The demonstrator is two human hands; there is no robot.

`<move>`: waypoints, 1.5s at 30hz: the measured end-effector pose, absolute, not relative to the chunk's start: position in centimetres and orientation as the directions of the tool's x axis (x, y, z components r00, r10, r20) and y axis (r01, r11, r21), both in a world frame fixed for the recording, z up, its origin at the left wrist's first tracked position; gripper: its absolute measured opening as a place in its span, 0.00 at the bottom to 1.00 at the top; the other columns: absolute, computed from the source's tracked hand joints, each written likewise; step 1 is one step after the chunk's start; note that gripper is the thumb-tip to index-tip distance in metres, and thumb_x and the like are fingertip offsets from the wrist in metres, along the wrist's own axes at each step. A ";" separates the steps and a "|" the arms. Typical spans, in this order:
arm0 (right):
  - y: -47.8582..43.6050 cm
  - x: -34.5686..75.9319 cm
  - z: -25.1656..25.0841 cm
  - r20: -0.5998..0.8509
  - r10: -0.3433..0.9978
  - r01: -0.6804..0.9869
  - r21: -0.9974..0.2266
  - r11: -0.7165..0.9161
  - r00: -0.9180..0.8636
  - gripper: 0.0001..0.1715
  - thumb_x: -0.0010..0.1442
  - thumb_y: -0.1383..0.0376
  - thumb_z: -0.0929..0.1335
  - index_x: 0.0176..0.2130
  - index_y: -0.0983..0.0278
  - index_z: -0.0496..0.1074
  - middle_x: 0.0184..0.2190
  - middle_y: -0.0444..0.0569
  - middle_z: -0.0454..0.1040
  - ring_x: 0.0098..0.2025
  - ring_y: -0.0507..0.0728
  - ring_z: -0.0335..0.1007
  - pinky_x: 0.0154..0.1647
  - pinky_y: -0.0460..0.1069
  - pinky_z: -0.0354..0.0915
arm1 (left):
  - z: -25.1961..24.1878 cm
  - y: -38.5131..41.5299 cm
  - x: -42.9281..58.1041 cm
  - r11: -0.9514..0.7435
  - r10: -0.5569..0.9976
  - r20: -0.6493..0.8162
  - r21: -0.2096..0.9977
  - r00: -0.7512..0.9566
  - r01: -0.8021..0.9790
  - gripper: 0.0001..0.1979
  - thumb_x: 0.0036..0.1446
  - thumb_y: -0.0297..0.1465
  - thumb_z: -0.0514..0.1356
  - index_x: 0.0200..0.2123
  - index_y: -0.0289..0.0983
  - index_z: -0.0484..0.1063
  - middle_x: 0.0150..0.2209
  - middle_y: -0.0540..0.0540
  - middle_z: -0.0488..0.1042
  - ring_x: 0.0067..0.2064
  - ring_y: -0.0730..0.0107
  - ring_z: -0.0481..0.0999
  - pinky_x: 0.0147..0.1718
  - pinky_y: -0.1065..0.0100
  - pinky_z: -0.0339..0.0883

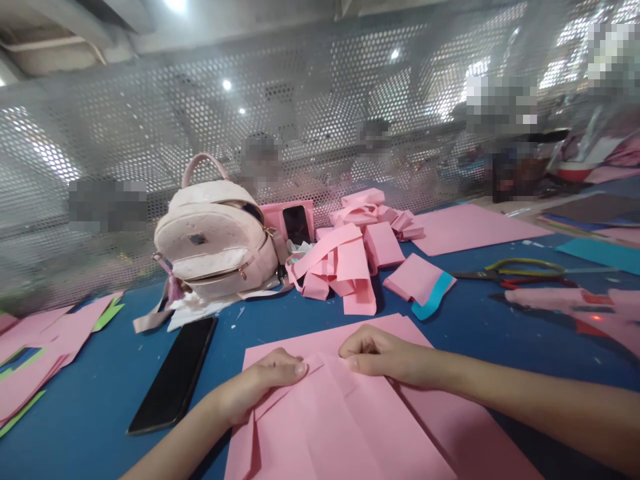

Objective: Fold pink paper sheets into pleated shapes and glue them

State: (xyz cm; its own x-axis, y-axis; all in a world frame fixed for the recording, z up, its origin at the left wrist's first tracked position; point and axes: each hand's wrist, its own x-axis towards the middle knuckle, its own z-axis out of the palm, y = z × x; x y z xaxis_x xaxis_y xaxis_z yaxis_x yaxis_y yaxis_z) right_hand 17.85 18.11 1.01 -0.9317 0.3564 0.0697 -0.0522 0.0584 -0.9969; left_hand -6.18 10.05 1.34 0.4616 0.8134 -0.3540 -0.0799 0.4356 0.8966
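Observation:
A creased sheet of pink paper [325, 427] is at the front of the blue table, with folds along its top and left side. My left hand [270, 380] grips its upper left part, thumb on top and the other fingers mostly hidden. At the upper right of the same sheet, my right hand [380, 350] pinches the paper between thumb and curled fingers. Beneath it lies another flat pink sheet [465, 427], showing at the back and right.
A white backpack [215, 233] and a black phone [175, 373] stand and lie at left. Behind my hands are folded pink paper pieces [355, 267]. Scissors [520, 270] and a pink glue gun [565, 307] lie at right; stacked coloured paper [45, 353] is far left.

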 end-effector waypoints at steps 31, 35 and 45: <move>18.2 18.0 1.2 -0.056 0.287 0.049 -0.998 -0.031 -0.956 0.27 0.60 0.52 0.72 0.23 0.65 0.60 0.17 0.34 0.55 0.18 0.44 0.48 0.18 0.42 0.47 | 1.9 9.9 -6.1 0.439 0.794 -0.394 0.898 0.463 0.012 0.26 0.49 0.44 0.71 0.15 0.34 0.64 0.16 0.54 0.61 0.21 0.78 0.56 0.24 0.70 0.51; 17.6 17.8 1.5 -0.139 0.217 0.154 -0.987 0.050 -0.966 0.21 0.65 0.58 0.68 0.25 0.64 0.62 0.16 0.35 0.60 0.18 0.46 0.54 0.19 0.42 0.51 | 3.5 9.4 -4.7 0.154 0.746 -0.310 0.941 0.589 0.300 0.33 0.59 0.50 0.61 0.14 0.39 0.50 0.15 0.57 0.46 0.22 0.78 0.45 0.24 0.66 0.43; 16.8 17.5 2.0 -0.047 0.222 0.080 -0.987 0.142 -0.974 0.18 0.59 0.72 0.64 0.21 0.64 0.55 0.18 0.35 0.50 0.21 0.45 0.44 0.21 0.44 0.44 | 3.2 8.6 -4.1 0.084 0.734 -0.305 0.927 0.607 0.365 0.32 0.64 0.52 0.54 0.18 0.39 0.48 0.18 0.57 0.46 0.21 0.79 0.43 0.21 0.66 0.38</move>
State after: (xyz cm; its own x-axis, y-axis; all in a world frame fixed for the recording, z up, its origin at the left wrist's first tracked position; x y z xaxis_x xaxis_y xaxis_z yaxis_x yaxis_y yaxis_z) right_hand 17.45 16.79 2.01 -0.9739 0.2221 -0.0471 0.0800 0.1415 -0.9867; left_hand -4.06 8.56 3.21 0.6072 0.7336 -0.3051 0.3647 0.0838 0.9273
